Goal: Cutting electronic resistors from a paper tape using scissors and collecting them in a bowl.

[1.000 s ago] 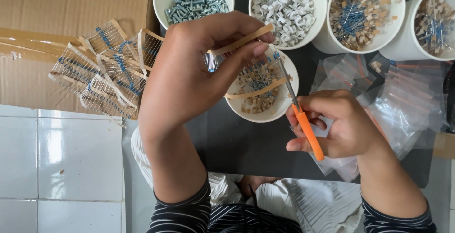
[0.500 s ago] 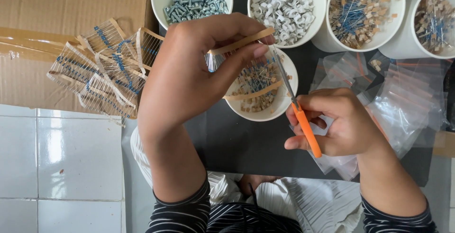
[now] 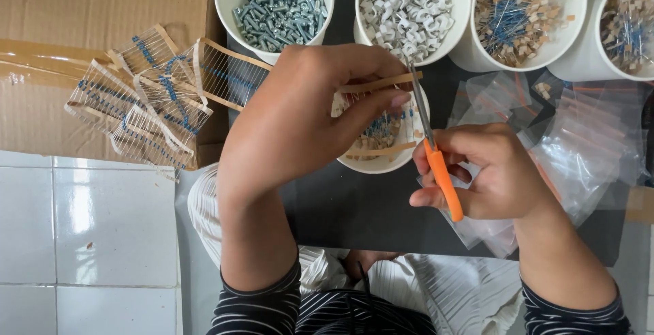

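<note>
My left hand [image 3: 300, 124] pinched a short strip of blue resistors taped between two tan paper bands [image 3: 378, 113], grip closed on its near end and holding it flat over the white paper cup below it [image 3: 381, 164], so that anything snipped would fall inside rather than scatter. My right hand [image 3: 494, 171] had its grip closed through the handles of the orange-handled scissors [image 3: 436, 151]; the blades pointed up and away from me, lying along the right edge of the strip, but I could not tell how far apart they stood. The cup under the strip already held loose blue parts and scraps of tan band. Four more white cups stood in a row along the far edge of the dark surface [image 3: 361, 212], five cups in all: one of grey metal screws [image 3: 279, 4], one of white plastic cable clips [image 3: 409, 8], and two of small tan parts with blue leads [image 3: 521, 11] [image 3: 630, 25], the last cut off by the frame. Each kind had its own cup, which kept them sorted and within reach. To my left, a heap of uncut resistor strips [image 3: 150, 96] lay on a flattened brown cardboard box [image 3: 82, 14]; they overlapped too much to count. Clear plastic zip bags [image 3: 593, 144] were piled at my right, partly under that hand, number also unclear.
</note>
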